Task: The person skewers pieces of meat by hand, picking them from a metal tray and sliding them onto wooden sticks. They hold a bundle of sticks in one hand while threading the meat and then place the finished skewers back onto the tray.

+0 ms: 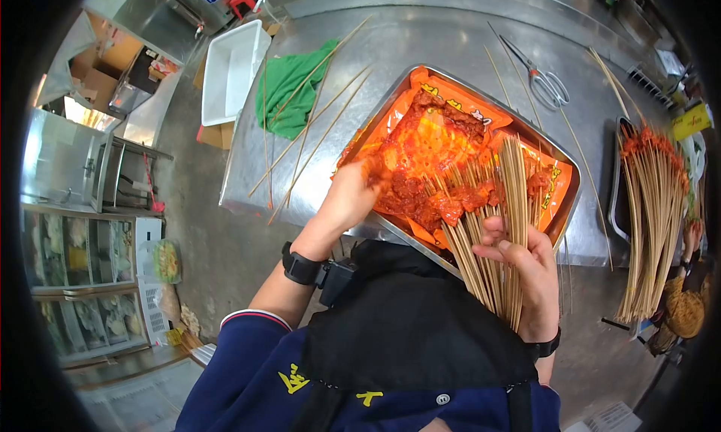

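A metal tray [577, 188] holds red marinated meat [405, 195] on an orange plastic bag [466, 98]. My left hand [353, 195] is at the tray's left side, its fingers at the meat and smeared by motion; whether a piece is between them I cannot make out. My right hand [537, 270] is closed around a bundle of bamboo skewers [514, 199] at the tray's right front. Beside that bundle, more skewers [477, 263] lean over the tray's front rim with red meat pieces [462, 201] on their upper ends.
Loose skewers [304, 143] lie across the steel table [315, 37] and a green cloth [289, 94]. Scissors [542, 79] rest behind the tray. At right, many meat-tipped skewers [646, 222] fill another tray. A white bin [231, 67] stands left of the table. Another person's hand [691, 233] shows far right.
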### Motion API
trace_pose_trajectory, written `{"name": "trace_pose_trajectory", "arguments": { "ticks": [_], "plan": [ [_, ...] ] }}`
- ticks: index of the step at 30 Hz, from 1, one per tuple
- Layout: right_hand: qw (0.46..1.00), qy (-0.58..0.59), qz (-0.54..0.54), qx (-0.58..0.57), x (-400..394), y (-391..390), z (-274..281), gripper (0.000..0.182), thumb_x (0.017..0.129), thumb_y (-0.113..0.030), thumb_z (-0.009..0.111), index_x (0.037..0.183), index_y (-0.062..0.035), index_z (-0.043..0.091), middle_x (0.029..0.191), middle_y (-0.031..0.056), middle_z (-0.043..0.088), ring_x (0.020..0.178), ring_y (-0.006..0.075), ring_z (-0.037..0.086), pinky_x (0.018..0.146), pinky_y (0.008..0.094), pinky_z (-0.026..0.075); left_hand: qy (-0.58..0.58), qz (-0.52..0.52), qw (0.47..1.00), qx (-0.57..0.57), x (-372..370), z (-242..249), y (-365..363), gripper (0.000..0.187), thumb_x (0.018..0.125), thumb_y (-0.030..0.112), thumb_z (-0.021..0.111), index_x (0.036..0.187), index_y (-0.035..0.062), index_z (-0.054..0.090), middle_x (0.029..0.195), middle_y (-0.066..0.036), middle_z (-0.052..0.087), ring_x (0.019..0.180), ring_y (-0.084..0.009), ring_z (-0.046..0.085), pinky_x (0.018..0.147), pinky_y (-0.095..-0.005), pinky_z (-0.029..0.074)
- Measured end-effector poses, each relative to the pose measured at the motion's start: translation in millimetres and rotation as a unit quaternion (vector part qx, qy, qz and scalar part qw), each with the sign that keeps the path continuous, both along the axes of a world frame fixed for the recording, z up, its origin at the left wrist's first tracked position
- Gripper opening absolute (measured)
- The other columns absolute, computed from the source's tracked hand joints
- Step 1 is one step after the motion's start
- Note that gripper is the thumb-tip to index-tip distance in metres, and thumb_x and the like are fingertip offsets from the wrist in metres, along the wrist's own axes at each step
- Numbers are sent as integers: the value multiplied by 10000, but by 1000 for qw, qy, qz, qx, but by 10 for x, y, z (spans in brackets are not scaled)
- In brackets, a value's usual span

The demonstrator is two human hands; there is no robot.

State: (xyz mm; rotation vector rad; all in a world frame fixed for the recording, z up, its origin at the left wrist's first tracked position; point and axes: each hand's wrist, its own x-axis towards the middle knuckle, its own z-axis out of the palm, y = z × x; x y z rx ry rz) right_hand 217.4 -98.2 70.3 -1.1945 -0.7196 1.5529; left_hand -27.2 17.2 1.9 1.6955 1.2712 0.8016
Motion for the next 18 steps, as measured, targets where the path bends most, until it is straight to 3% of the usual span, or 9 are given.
{"name": "trace_pose_trajectory", "arguments": {
  "ticks": [2, 3, 7, 11, 13, 18],
  "plan": [
    [1000, -1, -7, 1, -8, 12, 3, 252, 763, -6, 459, 988, 62, 552, 914, 61, 537, 809, 128, 536, 794, 316, 485, 297, -96, 950, 9, -15, 38, -65, 244, 674, 18, 576, 903, -55, 531, 805, -188, 592, 787, -322, 574, 698, -355, 462],
    [1000, -6, 18, 0, 10, 18, -31, 255, 767, -8, 460, 997, 58, 547, 924, 57, 534, 815, 117, 533, 788, 313, 488, 320, -89, 943, 22, 14, 47, -104, 262, 639, 58, 602, 863, -60, 534, 811, -245, 562, 816, -372, 546, 702, -400, 451],
    [999, -13, 36, -12, 5, 23, -83, 279, 777, 10, 471, 1049, 41, 522, 932, 45, 530, 822, 88, 522, 765, 290, 493, 408, -122, 905, 11, 194, 118, -126, 160, 643, 49, 536, 779, -36, 535, 751, -237, 573, 780, -382, 559, 669, -450, 444],
    [999, -34, 22, -29, -57, 34, 0, 300, 777, 54, 506, 1074, 18, 491, 876, 32, 521, 756, 90, 538, 720, 253, 486, 440, -153, 885, -8, 248, 144, -72, 153, 648, 44, 525, 784, -25, 542, 757, -228, 577, 770, -380, 560, 666, -452, 444],
    [999, -27, 33, -17, -28, 24, -66, 285, 771, 55, 517, 1052, 13, 490, 851, 26, 509, 742, 94, 542, 705, 249, 485, 389, -135, 911, 4, 204, 152, -83, 251, 654, 97, 574, 869, -32, 550, 797, -223, 577, 804, -360, 555, 695, -422, 445],
    [998, -21, 52, -14, -41, 40, -70, 265, 755, 63, 545, 1003, -4, 479, 784, 12, 474, 723, 101, 548, 673, 241, 481, 349, -103, 931, -4, 140, 71, -87, 259, 668, 137, 587, 883, -4, 560, 809, -205, 583, 811, -355, 554, 691, -420, 445]
  ]
}}
